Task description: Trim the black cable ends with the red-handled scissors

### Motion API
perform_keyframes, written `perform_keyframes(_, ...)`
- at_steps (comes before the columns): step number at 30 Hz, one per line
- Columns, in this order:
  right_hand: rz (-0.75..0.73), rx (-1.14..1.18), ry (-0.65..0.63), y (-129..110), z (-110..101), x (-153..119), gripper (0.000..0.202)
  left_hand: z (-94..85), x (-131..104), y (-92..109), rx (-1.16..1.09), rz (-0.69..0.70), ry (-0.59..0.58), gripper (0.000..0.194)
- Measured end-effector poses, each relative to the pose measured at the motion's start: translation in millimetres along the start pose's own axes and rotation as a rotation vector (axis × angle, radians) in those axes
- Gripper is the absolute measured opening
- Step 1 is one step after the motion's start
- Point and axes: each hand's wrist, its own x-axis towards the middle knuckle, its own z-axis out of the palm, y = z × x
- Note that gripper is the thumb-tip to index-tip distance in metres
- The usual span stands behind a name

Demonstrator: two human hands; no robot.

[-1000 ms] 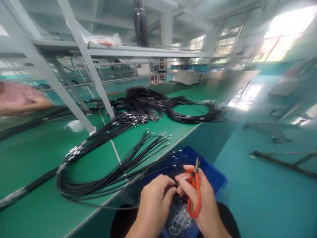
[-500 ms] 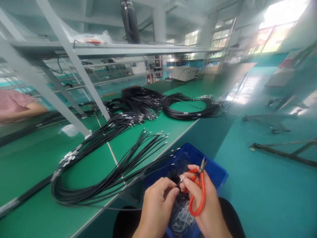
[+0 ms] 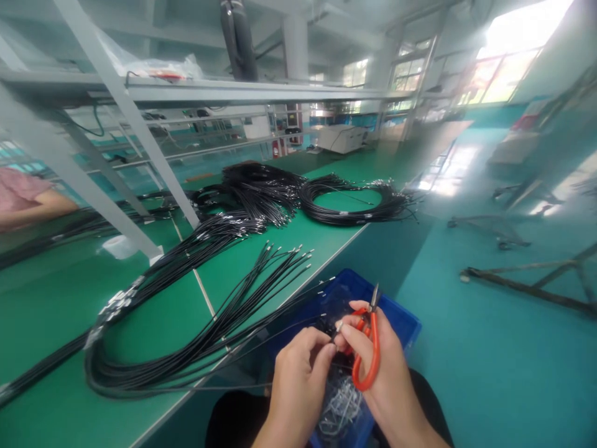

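Note:
My left hand (image 3: 298, 376) pinches a black cable (image 3: 333, 336) close to its end, between thumb and forefinger. My right hand (image 3: 389, 373) has red-handled scissors (image 3: 375, 342) hooked in its palm, the short blades pointing up and away from me. The thumb and forefinger of that same hand press on the cable's pale tip. Both hands are above a blue bin (image 3: 405, 323), in which clear and whitish scraps (image 3: 342, 407) lie. To the left, a loose bundle of black cables (image 3: 186, 364) with silvery ends curves over the table edge.
The green table (image 3: 153, 336) carries more cable piles (image 3: 256, 186) and a coiled cable ring (image 3: 345, 214) further back. A metal shelf frame (image 3: 135, 137) rises from it. At the far left another person's arm (image 3: 51, 202) shows. A wheeled stand (image 3: 527, 289) is on the floor at right.
The view has shifted slightly. The scissors' blades, a little apart before, now look nearly together and more upright. Both hands keep their hold at the cable end.

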Motion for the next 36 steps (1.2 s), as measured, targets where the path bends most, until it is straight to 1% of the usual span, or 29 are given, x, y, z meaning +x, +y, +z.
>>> perform_keyframes(3, 0.066, 0.102, 0.005, 5, 2, -1, 0.036, -3.7, -1, -3, -0.011, -0.007, -0.032, 0.013)
perform_keyframes(6, 0.175, 0.217, -0.011, 11, 2, -1, 0.032, -8.6, -1, -4, -0.042, -0.017, -0.049, 0.015)
perform_keyframes(8, 0.205, 0.233, -0.009, 15, 4, -2, 0.031, -11.4, 0, -4, -0.103, -0.019, -0.059, 0.015)
perform_keyframes(11, 0.189, 0.176, -0.017, 16, 9, -7, 0.033, -14.5, 3, -1, -0.206, -0.013, -0.045, 0.008)
perform_keyframes(15, 0.163, 0.125, -0.038, 13, 17, -11, 0.035, -18.0, 10, 2, -0.334, -0.023, -0.004, 0.006)
perform_keyframes(18, 0.16, 0.154, -0.059, 13, 18, -10, 0.036, -22.2, 15, 3, -0.566, -0.076, -0.065, 0.011)
perform_keyframes(21, 0.192, 0.198, -0.088, 14, 15, -8, 0.035, -25.5, 17, 4, -0.701, -0.104, -0.096, 0.011)
perform_keyframes(24, 0.222, 0.218, -0.073, 15, 14, -8, 0.035, -25.0, 17, 4, -0.76, -0.119, -0.072, 0.011)
perform_keyframes(26, 0.22, 0.217, -0.058, 13, 14, -8, 0.034, -23.2, 17, 5, -0.791, -0.101, -0.088, 0.008)
perform_keyframes(28, 0.225, 0.222, -0.069, 11, 14, -8, 0.033, -21.8, 17, 4, -0.819, -0.084, -0.108, 0.009)
perform_keyframes(31, 0.256, 0.251, -0.092, 11, 13, -7, 0.029, -21.7, 17, 4, -0.86, -0.113, -0.108, 0.012)
perform_keyframes(33, 0.275, 0.263, -0.08, 12, 12, -5, 0.028, -22.4, 18, 3, -0.866, -0.141, -0.103, 0.012)
perform_keyframes(36, 0.263, 0.275, -0.072, 16, 12, -5, 0.028, -22.1, 19, 3, -0.855, -0.128, -0.115, 0.013)
